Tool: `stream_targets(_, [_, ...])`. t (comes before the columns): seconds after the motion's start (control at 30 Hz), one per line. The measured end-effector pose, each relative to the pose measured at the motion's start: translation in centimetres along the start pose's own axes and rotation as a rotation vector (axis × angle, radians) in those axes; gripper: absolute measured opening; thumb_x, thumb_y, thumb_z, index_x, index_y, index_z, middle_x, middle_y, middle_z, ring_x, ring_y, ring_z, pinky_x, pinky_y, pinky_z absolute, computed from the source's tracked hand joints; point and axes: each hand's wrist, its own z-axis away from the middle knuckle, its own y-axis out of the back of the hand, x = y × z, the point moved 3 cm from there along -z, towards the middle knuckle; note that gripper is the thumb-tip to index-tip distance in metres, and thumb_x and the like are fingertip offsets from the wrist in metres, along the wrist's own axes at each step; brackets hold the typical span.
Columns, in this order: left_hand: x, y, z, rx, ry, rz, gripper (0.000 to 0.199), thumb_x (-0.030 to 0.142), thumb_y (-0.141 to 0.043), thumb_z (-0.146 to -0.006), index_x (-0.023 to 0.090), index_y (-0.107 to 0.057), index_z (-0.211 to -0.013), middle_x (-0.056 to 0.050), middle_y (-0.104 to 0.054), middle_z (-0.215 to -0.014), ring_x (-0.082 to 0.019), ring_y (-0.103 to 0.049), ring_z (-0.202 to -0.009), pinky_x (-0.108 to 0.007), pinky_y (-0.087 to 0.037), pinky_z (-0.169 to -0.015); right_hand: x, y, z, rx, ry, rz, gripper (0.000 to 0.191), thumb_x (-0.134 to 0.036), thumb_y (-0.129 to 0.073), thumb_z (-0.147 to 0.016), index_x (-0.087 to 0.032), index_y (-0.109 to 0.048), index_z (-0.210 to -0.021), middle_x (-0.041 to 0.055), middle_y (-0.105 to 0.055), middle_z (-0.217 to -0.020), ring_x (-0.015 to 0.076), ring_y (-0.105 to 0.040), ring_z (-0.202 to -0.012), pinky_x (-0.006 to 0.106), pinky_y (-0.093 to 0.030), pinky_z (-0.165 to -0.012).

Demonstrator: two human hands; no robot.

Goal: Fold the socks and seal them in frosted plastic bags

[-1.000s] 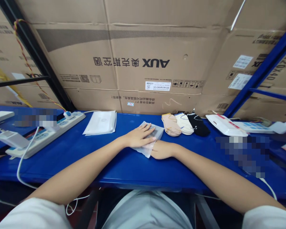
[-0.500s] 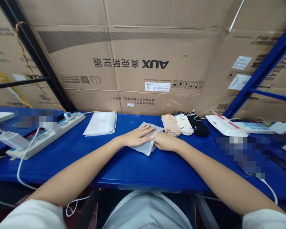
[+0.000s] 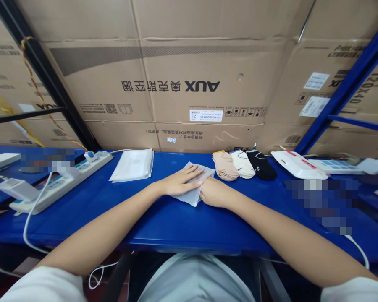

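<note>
A translucent white plastic bag [image 3: 190, 197] lies at an angle on the blue table [image 3: 164, 218]. Across its top my left hand [image 3: 181, 180] rests flat with fingers spread. At the bag's right edge is my right hand [image 3: 214, 192], its fingers curled in and pressed together on the bag's edge; the fingertips are hidden. Beyond that hand lie folded socks in three colours: pink [image 3: 225, 165], white [image 3: 242, 164] and black [image 3: 261, 165]. A stack of similar bags [image 3: 132, 165] sits at the back left.
A power strip [image 3: 61, 180] with plugged-in chargers and a white cable is on the left. At the right are a white tray-like object [image 3: 297, 165], another power strip [image 3: 334, 167] and a cable. Behind the table stands a large cardboard sheet [image 3: 173, 63] between metal posts.
The view has shifted slightly. My right hand has moved a little left and down along the bag's edge. My left hand stays flat on the bag.
</note>
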Motion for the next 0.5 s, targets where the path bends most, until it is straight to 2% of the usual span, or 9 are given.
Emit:
stream_targets(0.1, [-0.3, -0.4, -0.1, -0.031, 0.027, -0.074, 0.08, 0.07, -0.034, -0.092, 0.026, -0.018, -0.157, -0.005, -0.009, -0.163, -0.03, 0.003, -0.15, -0.051, -0.002, -0.121, 0.7, -0.1, 0.0, -0.023, 0.007, 0.017, 0.04, -0.012, -0.05, -0.087, -0.012, -0.064, -0.125, 0.0182, -0.06, -0.134, 0.0299, -0.053, -0.128, 0.047, -0.041, -0.107])
stream_targets(0.3, [-0.5, -0.4, 0.2, 0.023, 0.048, -0.067, 0.084, 0.071, -0.035, -0.091, 0.026, -0.011, -0.158, -0.008, -0.006, -0.163, -0.031, 0.002, -0.15, -0.05, -0.007, -0.121, 2.6, 1.2, 0.4, -0.042, -0.124, 0.07, 0.042, -0.015, -0.05, -0.088, -0.013, -0.06, -0.128, 0.0179, -0.064, -0.128, 0.0281, -0.063, -0.112, 0.042, -0.049, -0.094])
stream_targets(0.5, [-0.4, -0.3, 0.3, -0.021, 0.048, -0.075, 0.098, 0.077, -0.044, -0.083, 0.022, -0.011, -0.158, -0.011, -0.007, -0.163, -0.035, 0.002, -0.15, -0.053, -0.007, -0.12, 2.8, 1.1, -0.1, -0.073, -0.212, 0.096, 0.036, -0.013, -0.053, -0.085, -0.012, -0.067, -0.118, 0.0169, -0.071, -0.114, 0.0264, -0.068, -0.1, 0.036, -0.051, -0.087])
